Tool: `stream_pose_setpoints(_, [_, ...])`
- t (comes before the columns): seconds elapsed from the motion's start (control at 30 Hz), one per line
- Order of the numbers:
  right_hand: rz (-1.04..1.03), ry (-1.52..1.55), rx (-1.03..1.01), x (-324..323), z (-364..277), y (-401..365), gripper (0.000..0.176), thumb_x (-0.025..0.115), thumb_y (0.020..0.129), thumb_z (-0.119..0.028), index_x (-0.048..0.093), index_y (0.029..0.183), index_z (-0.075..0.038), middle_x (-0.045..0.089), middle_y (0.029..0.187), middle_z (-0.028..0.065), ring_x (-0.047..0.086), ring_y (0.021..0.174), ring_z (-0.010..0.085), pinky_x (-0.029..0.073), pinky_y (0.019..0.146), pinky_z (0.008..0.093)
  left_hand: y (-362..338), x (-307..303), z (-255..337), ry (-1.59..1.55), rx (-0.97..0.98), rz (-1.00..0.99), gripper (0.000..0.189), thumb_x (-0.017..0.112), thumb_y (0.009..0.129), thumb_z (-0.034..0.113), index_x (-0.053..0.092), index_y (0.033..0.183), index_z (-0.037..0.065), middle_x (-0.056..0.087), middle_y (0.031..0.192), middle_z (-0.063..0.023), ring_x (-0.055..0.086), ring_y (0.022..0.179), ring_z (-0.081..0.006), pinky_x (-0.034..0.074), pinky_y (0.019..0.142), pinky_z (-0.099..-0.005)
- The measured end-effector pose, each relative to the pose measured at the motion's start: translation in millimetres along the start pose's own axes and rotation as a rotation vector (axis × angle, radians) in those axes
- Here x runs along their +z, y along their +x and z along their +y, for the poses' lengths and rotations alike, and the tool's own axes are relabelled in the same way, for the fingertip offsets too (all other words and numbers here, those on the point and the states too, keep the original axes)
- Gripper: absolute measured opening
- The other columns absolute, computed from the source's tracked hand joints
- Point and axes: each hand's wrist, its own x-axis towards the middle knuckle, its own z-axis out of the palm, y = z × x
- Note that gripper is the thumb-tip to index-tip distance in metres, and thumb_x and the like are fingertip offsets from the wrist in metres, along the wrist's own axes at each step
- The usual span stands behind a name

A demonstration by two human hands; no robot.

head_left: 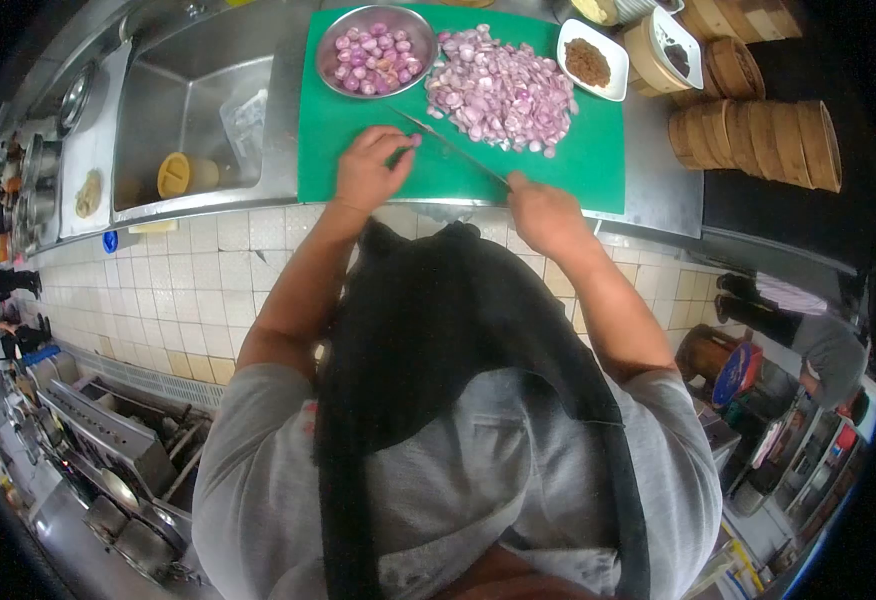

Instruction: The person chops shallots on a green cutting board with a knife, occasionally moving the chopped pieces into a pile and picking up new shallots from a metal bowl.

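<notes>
Between the fingers of my left hand (369, 170) is a small purple shallot (415, 140), held above the green cutting board (338, 125). My right hand (546, 212) grips a knife (458, 151) by its handle at the board's near edge; the blade points up and left, its edge close to the shallot. Beyond my left hand stands a steel bowl (329, 42) of whole peeled shallots (373, 58). A wide heap of sliced shallots (503, 92) covers the middle of the board.
A white dish (614, 84) of brown crumbly food sits at the board's far right. Stacked bamboo steamers (758, 140) stand further right. On the left is a steel sink (183, 100) with a yellow-lidded container (175, 175). Another person (826, 350) is at far right.
</notes>
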Motion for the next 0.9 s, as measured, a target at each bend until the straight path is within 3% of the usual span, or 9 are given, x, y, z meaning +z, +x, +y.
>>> stream_pose_setpoints(0.33, [-0.056,0.094,0.015,28,-4,7,0.022,0.048,0.101,-0.01,0.057,0.12,-0.005,0.074,0.106,0.0269,0.072,0.1,0.0453,0.056,0.087,0.0565,-2,8,-11,0.001,0.055,-0.011,0.012,0.081,0.084,0.009,0.078,0.094,0.013,0.074,0.1,-0.0052,0.072,0.091,-0.0266,0.06,0.079,-0.0379])
stream_pose_setpoints(0.53, [-0.003,-0.013,-0.041,-4,-9,-9,0.021,0.046,0.1,-0.009,0.058,0.117,-0.004,0.074,0.1,0.0277,0.073,0.095,0.0451,0.056,0.082,0.0558,-1,11,-13,0.007,0.057,0.001,0.011,0.081,0.082,0.007,0.076,0.092,0.011,0.074,0.099,-0.0057,0.072,0.09,-0.0269,0.06,0.078,-0.0381])
stream_pose_setpoints(0.73, [0.091,0.052,-0.095,31,4,3,0.02,0.045,0.099,-0.01,0.057,0.115,-0.004,0.074,0.096,0.0264,0.073,0.091,0.0449,0.056,0.079,0.0568,-2,13,-16,-0.005,0.069,0.015,0.012,0.081,0.082,0.006,0.075,0.091,0.011,0.075,0.098,-0.0059,0.072,0.09,-0.0265,0.06,0.079,-0.038])
stream_pose_setpoints(0.9, [0.099,0.048,-0.108,20,-4,-4,0.02,0.046,0.1,-0.01,0.056,0.116,-0.004,0.074,0.096,0.0253,0.074,0.091,0.0434,0.056,0.079,0.0562,-4,11,-13,-0.032,0.018,-0.003,0.012,0.081,0.081,0.005,0.076,0.091,0.011,0.075,0.098,-0.0061,0.073,0.091,-0.0266,0.061,0.08,-0.0379])
